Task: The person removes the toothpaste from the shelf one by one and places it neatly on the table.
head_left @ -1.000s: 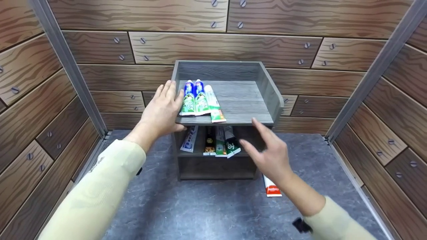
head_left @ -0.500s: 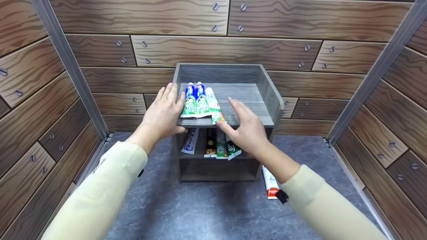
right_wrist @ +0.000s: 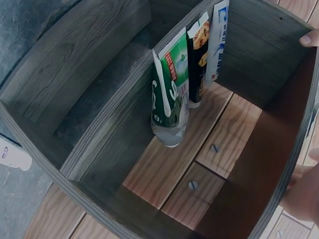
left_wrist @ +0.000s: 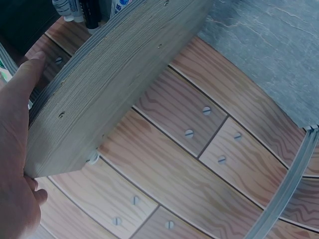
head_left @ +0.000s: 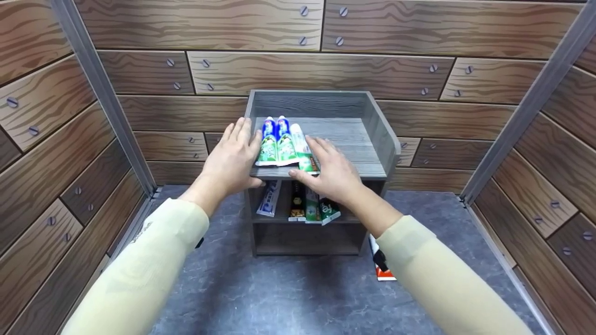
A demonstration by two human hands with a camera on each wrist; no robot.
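Observation:
Several toothpaste tubes lie on the top tier of a small grey wooden shelf unit (head_left: 386, 135). Two matching blue-and-green tubes, a left one (head_left: 268, 148) and a right one (head_left: 286, 143), lie side by side. Right of them is a white-and-green toothpaste tube (head_left: 300, 138). My right hand (head_left: 334, 173) is along this tube's right side, fingers extended, thumb near its lower end at the front edge. On the unit's left side rests my left hand (head_left: 229, 160), fingers straight beside the leftmost tube. Its thumb (right_wrist: 310, 39) shows at the panel's edge in the right wrist view.
On the middle tier stand a white-and-blue tube (head_left: 269, 198), a black tube (head_left: 297, 204), a green tube (head_left: 312, 207) and a dark green tube (head_left: 330, 211). A red-and-white tube (head_left: 385, 275) lies on the floor at right, partly behind my sleeve. Wood-patterned walls surround the unit.
My right hand has moved left and inward from the unit's front right to the white-and-green tube. My left hand has stayed at the unit's left side.

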